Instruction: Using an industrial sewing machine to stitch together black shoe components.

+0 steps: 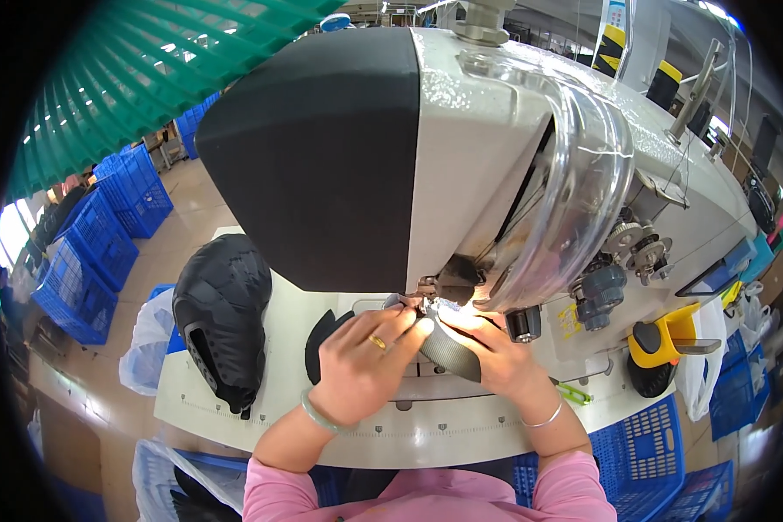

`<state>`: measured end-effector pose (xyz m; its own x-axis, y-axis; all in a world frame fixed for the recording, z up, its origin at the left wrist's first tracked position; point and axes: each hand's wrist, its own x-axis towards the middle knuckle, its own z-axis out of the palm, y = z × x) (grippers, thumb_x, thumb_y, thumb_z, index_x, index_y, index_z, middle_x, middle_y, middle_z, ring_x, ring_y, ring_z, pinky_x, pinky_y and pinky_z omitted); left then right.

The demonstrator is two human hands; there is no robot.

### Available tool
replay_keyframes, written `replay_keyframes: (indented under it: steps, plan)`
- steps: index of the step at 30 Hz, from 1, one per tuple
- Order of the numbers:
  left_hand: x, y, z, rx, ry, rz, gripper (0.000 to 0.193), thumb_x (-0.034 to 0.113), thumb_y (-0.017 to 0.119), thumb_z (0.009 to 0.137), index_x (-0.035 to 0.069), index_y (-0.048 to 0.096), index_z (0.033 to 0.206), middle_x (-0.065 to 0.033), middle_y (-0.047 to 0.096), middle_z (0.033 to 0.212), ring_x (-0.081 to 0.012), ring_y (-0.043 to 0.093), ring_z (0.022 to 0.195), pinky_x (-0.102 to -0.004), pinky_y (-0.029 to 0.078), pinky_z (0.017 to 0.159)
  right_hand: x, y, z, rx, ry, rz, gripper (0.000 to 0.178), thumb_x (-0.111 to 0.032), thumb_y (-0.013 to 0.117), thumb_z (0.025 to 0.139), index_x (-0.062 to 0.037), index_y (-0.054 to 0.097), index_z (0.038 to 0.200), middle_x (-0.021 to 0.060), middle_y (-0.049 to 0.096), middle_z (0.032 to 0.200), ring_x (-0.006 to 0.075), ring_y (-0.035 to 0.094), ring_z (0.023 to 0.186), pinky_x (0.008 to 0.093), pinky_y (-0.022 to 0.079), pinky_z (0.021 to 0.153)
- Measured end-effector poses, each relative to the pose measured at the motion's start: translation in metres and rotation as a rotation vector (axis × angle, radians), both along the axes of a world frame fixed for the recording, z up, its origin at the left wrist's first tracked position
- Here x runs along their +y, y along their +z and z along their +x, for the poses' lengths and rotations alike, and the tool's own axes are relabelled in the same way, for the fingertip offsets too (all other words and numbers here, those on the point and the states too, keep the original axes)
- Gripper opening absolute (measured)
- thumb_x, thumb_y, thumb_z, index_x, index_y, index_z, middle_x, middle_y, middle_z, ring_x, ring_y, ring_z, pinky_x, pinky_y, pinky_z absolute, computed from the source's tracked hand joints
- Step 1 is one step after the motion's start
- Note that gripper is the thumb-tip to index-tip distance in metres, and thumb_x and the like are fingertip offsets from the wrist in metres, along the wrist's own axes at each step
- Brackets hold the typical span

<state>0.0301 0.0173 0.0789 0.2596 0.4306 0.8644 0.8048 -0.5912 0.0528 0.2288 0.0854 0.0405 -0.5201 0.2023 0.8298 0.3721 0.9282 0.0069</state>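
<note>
A curved grey mesh piece [451,352] lies under the presser foot [428,287] of a large white and black sewing machine [474,104], lit by a small lamp. On its left side my left hand [365,361] holds the edge close beside the needle, fingertips pressed together. My right hand [502,355] grips the piece from the right, thumb and fingers on the mesh near the foot. Part of the piece is hidden by my fingers. A black curved piece [320,341] lies on the table, partly behind my left hand.
Black padded shoe uppers [224,317] rest on the table's left. Green thread snips [574,393] and a yellow holder [674,335] sit at the right. Blue crates [639,452] stand below the table edge, more [78,287] on the floor. A green ribbed shape [148,87] hangs upper left.
</note>
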Motion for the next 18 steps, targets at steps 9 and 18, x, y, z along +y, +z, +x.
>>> replay_keyframes:
  steps: [9, 18]
  plan:
    - [0.002, -0.01, 0.002, -0.092, 0.06, -0.027, 0.028, 0.005, 0.07, 0.064, 0.005, 0.07, 0.092, -0.0049, 0.067, 0.093, -0.0207, 0.065, 0.08, -0.031, 0.051, 0.064, -0.011, 0.006, -0.001, -0.092, -0.013, -0.063, 0.044, -0.003, 0.067, 0.066, -0.0107, 0.068, 0.11, 0.0048, 0.063, 0.111, 0.0259, 0.058, 0.099, 0.0525, 0.038, 0.086]
    - [-0.011, -0.007, 0.009, 0.085, 0.113, -0.027, 0.028, 0.005, 0.066, 0.067, 0.003, 0.069, 0.094, -0.0078, 0.064, 0.101, -0.0236, 0.063, 0.095, -0.0396, 0.054, 0.082, -0.019, 0.007, -0.003, -0.074, -0.073, -0.042, 0.038, -0.011, 0.067, 0.072, -0.0071, 0.066, 0.11, 0.0068, 0.062, 0.116, 0.0273, 0.057, 0.099, 0.0542, 0.036, 0.088]
